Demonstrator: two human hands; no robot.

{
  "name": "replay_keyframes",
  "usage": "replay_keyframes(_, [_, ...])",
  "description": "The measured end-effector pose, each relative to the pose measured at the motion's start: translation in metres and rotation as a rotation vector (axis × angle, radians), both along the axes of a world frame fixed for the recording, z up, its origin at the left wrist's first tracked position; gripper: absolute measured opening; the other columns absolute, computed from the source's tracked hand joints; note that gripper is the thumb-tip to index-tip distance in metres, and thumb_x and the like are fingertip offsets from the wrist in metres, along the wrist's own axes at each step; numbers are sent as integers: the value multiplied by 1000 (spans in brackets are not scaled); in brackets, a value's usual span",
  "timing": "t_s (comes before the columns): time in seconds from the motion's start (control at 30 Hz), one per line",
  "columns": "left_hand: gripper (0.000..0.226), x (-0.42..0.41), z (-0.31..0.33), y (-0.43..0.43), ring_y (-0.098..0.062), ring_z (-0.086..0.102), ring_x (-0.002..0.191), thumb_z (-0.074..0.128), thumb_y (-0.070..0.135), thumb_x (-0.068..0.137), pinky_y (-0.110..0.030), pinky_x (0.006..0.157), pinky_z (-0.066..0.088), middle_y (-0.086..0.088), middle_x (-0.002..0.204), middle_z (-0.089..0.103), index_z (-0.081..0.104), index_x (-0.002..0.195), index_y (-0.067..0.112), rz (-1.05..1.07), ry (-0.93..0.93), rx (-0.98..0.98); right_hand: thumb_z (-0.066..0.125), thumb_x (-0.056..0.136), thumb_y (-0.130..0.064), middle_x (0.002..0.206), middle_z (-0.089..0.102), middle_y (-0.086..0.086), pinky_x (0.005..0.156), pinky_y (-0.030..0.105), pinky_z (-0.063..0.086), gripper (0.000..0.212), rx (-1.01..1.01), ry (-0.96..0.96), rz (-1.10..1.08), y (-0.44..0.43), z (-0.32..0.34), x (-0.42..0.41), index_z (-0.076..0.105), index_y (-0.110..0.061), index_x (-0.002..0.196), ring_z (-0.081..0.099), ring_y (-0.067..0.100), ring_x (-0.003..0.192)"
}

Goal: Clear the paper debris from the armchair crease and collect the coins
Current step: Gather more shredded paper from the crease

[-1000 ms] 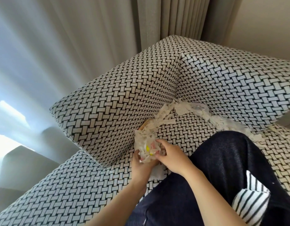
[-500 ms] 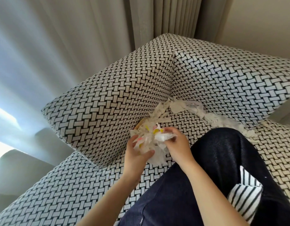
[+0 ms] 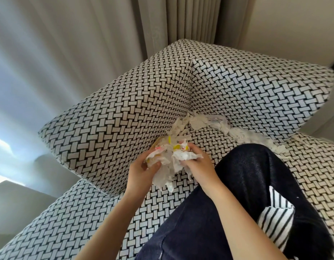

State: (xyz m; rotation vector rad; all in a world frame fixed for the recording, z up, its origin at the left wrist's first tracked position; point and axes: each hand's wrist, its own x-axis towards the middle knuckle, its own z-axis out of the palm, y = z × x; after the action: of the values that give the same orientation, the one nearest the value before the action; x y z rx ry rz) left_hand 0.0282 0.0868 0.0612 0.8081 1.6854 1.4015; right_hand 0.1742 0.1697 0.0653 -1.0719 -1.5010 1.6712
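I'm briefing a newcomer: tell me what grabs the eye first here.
The bold black-and-white woven armchair fills the frame. At centre, the left hand and right hand hold a wad of white paper scraps flecked yellow and pink. More torn paper trails right from them, along the armchair's back cushion.

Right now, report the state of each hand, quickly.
Left hand: grips the paper wad.
Right hand: grips the same paper wad.

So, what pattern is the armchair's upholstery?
Black-and-white basket weave across the whole armchair, clear in the head view.
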Motion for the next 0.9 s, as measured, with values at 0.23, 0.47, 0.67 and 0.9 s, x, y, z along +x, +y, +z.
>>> replay_keyframes(0.23, [60, 2, 0, 8, -9, 68, 88, 67, 1, 81, -24, 68, 55, 12, 108, 64, 49, 128, 34, 116, -28, 31, 57, 92, -13, 92, 69, 14, 64, 29, 45, 15, -2, 95, -36, -4, 4, 3, 68, -20, 99, 56, 21, 78])
replay_keyframes(0.47, [67, 9, 11, 22, -7, 61, 93, 71, 8, 81, -26, 72, 54, 12, 113, 51, 38, 135, 31, 233, -13, 46, 53, 94, -10, 88, 68, -3, 76, 34, 54, 15, -169, 252, -219, 1, 11, 12, 65, -11, 102, 60, 12, 80])
replay_keyframes(0.67, [22, 28, 38, 51, -11, 68, 85, 66, 12, 86, -19, 66, 54, 3, 96, 69, 63, 105, 24, 24, 112, 83, 50, 94, -3, 85, 54, 5, 65, 23, 50, 20, -378, 429, -342, 14, 26, 32, 47, -8, 113, 56, 11, 70])
replay_keyframes(0.9, [17, 78, 67, 86, -15, 70, 84, 66, 13, 86, -22, 67, 57, 3, 90, 71, 65, 96, 28, -114, 53, 125, 63, 82, -23, 84, 53, 1, 67, 30, 50, 24, -264, 511, -369, 30, 60, 94, 59, -10, 102, 44, 9, 67])
